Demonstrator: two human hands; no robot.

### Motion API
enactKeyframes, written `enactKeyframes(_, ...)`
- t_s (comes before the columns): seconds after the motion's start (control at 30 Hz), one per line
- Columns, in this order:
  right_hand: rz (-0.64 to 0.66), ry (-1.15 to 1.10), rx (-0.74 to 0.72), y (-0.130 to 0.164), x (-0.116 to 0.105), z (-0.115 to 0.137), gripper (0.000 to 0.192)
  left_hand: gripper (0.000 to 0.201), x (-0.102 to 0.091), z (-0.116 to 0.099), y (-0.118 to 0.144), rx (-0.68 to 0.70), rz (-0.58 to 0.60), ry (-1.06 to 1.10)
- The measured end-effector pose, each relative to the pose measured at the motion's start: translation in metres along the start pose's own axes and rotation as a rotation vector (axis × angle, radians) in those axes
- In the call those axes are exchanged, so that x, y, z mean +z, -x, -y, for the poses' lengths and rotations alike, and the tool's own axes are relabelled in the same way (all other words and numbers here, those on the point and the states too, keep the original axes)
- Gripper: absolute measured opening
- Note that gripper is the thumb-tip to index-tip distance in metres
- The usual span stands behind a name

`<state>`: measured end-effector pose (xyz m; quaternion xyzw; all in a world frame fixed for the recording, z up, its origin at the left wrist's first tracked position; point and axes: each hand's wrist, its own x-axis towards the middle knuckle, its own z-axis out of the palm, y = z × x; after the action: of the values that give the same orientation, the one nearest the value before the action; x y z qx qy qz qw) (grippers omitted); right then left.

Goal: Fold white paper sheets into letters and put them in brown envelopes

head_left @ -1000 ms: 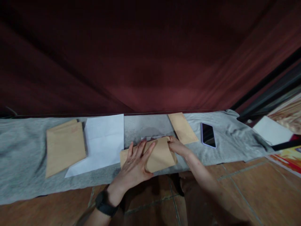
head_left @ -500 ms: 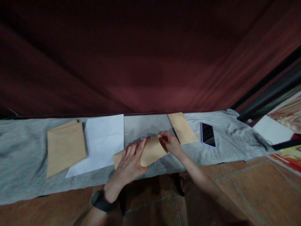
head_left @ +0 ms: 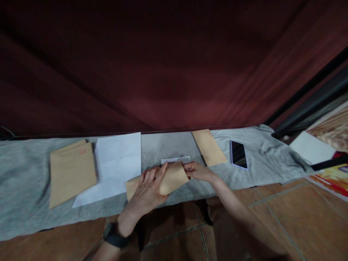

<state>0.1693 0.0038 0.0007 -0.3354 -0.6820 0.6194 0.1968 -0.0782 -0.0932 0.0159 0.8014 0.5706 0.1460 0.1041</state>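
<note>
The fingers of the left hand (head_left: pixel 148 186) lie spread and flat on a brown envelope (head_left: pixel 170 177), pressing its near-left part down, while the fingers of the right hand (head_left: pixel 196 171) pinch the envelope's right edge, which curls up off the surface. The envelope lies between the two hands on a grey cloth (head_left: pixel 24 188) that runs as a long strip across the view, with a dark red curtain (head_left: pixel 174 72) rising straight behind it and a reddish tiled floor (head_left: pixel 285 217) on the near side. Just beyond the fingertips a small white slip (head_left: pixel 175 159) lies on the cloth. Left of the left fingers a white sheet (head_left: pixel 116 163) lies just beside the envelope's corner, and further left sits a stack of brown envelopes (head_left: pixel 72 172). Beyond the right fingers, near them, a narrow brown envelope (head_left: pixel 208 146) lies slanted, and a dark phone (head_left: pixel 238 154) rests just past it. The cloth's near edge lies close under both wrists; a black wristband (head_left: pixel 115 235) circles the left wrist.
</note>
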Motion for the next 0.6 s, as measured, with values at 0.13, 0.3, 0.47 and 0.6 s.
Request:
enactKeyframes(0.13,-0.381,0.056,-0.071,-0.008,-0.005,-0.011,0.022,0.116,-0.001,0.005,0.003,-0.074,-0.004,0.031)
enactKeyframes(0.3,-0.786,0.565,0.068,-0.005,-0.003,-0.020,0.042,0.112,-0.009,0.012,0.006,-0.170,-0.016,0.015)
enactKeyframes(0.47,-0.690,0.869,0.299,-0.003,0.019,-0.011,0.057,0.113,-0.008,0.018,0.009,-0.182,-0.051,-0.075)
enactKeyframes(0.6,-0.648,0.875,0.402,-0.008,0.027,-0.001,0.056,0.113,-0.003,0.022,0.010,-0.183,-0.049,-0.130)
